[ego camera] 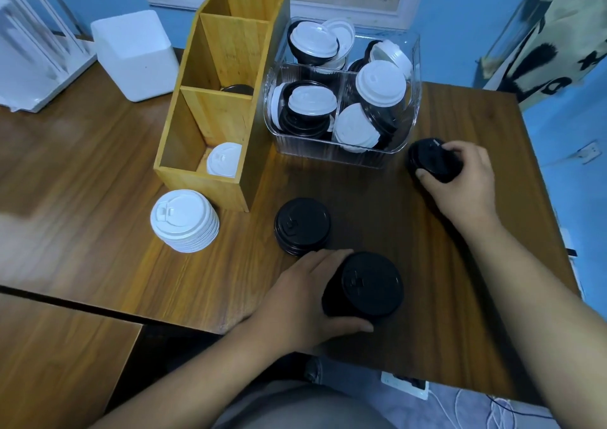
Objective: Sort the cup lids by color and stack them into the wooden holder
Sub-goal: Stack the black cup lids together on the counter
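Observation:
My left hand (305,300) grips a stack of black lids (364,286) near the table's front edge. Farther right, my right hand (460,182) holds another stack of black lids (432,159) beside the clear bin. A third black stack (302,225) stands free on the table between them. A white lid stack (184,220) sits in front of the wooden holder (210,107). The holder's near compartment contains white lids (224,159); a black lid (238,89) shows in the middle one. The clear bin (345,153) holds several mixed black and white lids.
A white foam box (134,54) stands left of the holder, with a white rack (33,51) at the far left. The table's front edge runs just below my left hand. A power strip and cables (407,384) lie on the floor.

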Demonstrator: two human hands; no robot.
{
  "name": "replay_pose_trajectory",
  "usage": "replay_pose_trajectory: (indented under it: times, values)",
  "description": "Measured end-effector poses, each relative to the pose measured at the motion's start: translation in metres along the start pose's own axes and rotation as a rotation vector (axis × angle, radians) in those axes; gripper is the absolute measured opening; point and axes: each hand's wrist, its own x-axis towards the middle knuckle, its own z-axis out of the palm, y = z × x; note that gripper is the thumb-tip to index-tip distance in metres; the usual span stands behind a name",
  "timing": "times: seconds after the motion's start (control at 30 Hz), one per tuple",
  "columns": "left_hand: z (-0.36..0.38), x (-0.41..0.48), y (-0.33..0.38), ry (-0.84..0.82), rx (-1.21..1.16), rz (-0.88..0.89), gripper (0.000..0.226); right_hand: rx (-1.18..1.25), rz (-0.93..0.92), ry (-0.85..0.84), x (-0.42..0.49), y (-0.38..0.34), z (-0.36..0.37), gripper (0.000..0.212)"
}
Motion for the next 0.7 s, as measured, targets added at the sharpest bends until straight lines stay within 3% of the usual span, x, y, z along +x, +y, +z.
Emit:
replay_pose_trajectory:
  times: [0.1, 0.23, 0.33, 0.7]
  values:
    - [0.001, 0.000, -0.001, -0.003, -0.001, -0.010, 0.102, 0.139, -0.040, -0.063, -0.063, -0.026, -0.029, 0.064]
    - [0.003, 0.000, -0.002, 0.013, -0.004, 0.001, 0.103, 0.240, -0.271, -0.416, -0.139, -0.052, -0.048, 0.061]
    - [0.003, 0.001, -0.002, 0.017, 0.015, 0.014, 0.102, 0.215, -0.309, -0.589, -0.155, -0.053, -0.042, 0.063]
    - [0.003, 0.000, -0.002, 0.028, 0.002, 0.028, 0.102, 0.203, -0.245, -0.586, -0.154, -0.071, -0.025, 0.059]
